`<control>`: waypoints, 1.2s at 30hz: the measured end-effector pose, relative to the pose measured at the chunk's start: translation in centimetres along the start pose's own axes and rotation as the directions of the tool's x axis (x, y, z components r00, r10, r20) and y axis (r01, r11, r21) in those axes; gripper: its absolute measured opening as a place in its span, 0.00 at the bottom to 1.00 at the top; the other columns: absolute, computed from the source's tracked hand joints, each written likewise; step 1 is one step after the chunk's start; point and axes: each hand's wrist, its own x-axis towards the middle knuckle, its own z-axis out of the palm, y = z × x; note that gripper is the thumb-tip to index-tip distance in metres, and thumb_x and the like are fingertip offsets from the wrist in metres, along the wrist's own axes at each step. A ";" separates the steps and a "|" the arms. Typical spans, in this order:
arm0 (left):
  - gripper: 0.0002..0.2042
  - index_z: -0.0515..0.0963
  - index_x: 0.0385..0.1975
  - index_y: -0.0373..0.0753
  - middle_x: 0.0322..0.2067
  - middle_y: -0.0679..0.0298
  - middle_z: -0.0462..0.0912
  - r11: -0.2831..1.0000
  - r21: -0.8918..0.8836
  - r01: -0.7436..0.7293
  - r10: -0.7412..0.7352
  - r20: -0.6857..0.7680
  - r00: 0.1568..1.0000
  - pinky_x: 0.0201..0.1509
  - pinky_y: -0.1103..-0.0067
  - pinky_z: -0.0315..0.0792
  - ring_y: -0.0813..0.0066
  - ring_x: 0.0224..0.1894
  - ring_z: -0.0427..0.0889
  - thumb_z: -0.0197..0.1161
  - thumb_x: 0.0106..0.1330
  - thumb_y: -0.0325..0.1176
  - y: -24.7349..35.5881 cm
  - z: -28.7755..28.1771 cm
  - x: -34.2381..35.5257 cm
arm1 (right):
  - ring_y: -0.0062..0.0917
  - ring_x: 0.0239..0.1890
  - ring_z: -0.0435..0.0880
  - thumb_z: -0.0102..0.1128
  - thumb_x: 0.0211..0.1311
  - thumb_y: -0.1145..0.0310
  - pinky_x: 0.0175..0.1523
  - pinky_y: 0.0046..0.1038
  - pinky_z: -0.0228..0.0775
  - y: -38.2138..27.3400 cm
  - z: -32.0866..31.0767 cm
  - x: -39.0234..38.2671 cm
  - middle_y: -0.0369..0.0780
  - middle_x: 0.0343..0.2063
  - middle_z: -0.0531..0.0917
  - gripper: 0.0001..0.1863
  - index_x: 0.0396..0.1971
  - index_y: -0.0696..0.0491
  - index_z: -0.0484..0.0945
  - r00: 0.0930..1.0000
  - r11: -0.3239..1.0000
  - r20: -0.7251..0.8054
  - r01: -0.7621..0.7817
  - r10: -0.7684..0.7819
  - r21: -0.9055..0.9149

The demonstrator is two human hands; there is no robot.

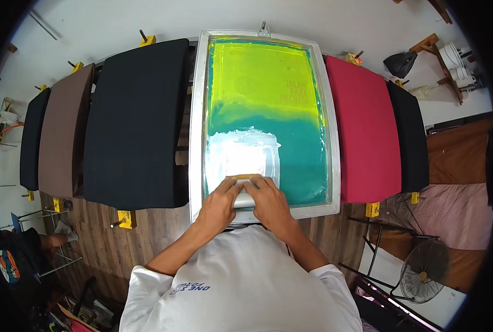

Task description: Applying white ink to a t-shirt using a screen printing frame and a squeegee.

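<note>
A screen printing frame (334, 138) with a pale metal rim lies in front of me. Its mesh is yellow-green at the far end and teal (304, 160) nearer. White ink (241, 152) covers a patch on the near left part. At the near edge of that patch, my left hand (222, 200) and my right hand (267, 200) are closed side by side on a squeegee (244, 200) with a grey body. A yellowish strip shows along its far edge, just beyond the fingertips. Its blade is hidden beneath the hands.
Left of the frame are a wide board with black fabric (136, 127), a brown one (64, 133) and another black one. A red-covered board (365, 133) and a black one stand to the right. Yellow clamps (126, 219) jut from the ends. A standing fan (423, 274) is at lower right.
</note>
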 end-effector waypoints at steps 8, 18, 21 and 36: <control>0.32 0.73 0.57 0.30 0.59 0.42 0.71 0.989 0.131 -0.069 0.079 -0.071 0.994 0.60 0.65 0.75 0.42 0.60 0.74 0.58 0.44 0.11 -1.4 0.1 0.0 | 0.45 0.60 0.73 0.55 0.49 0.86 0.57 0.39 0.74 -0.4 1.0 0.9 0.50 0.53 0.78 0.23 0.49 0.59 0.78 0.999 0.997 -0.035 0.030 -0.028 0.068; 0.32 0.73 0.57 0.30 0.60 0.43 0.71 1.000 -0.019 0.002 -0.002 -0.011 1.000 0.62 0.65 0.73 0.44 0.63 0.70 0.57 0.45 0.10 -0.2 0.5 -0.6 | 0.42 0.59 0.73 0.55 0.43 0.88 0.58 0.38 0.72 -0.4 0.4 -0.3 0.48 0.54 0.77 0.29 0.52 0.58 0.77 0.999 0.998 0.025 -0.034 0.033 0.056; 0.32 0.72 0.58 0.30 0.60 0.41 0.70 0.995 0.077 -0.057 0.064 -0.084 0.994 0.63 0.64 0.73 0.44 0.65 0.68 0.60 0.45 0.10 0.0 0.7 -0.7 | 0.42 0.59 0.73 0.55 0.44 0.88 0.59 0.37 0.72 -0.5 0.9 -0.8 0.48 0.54 0.77 0.29 0.52 0.59 0.77 0.997 1.000 -0.073 0.021 -0.021 -0.006; 0.32 0.72 0.58 0.32 0.62 0.45 0.69 1.000 -0.014 0.014 -0.014 0.012 1.000 0.61 0.65 0.75 0.44 0.63 0.71 0.59 0.46 0.11 0.4 0.9 -1.3 | 0.42 0.60 0.73 0.54 0.45 0.88 0.60 0.38 0.71 -0.2 0.1 -1.2 0.48 0.55 0.77 0.28 0.52 0.58 0.77 0.998 0.999 0.064 -0.010 0.008 0.035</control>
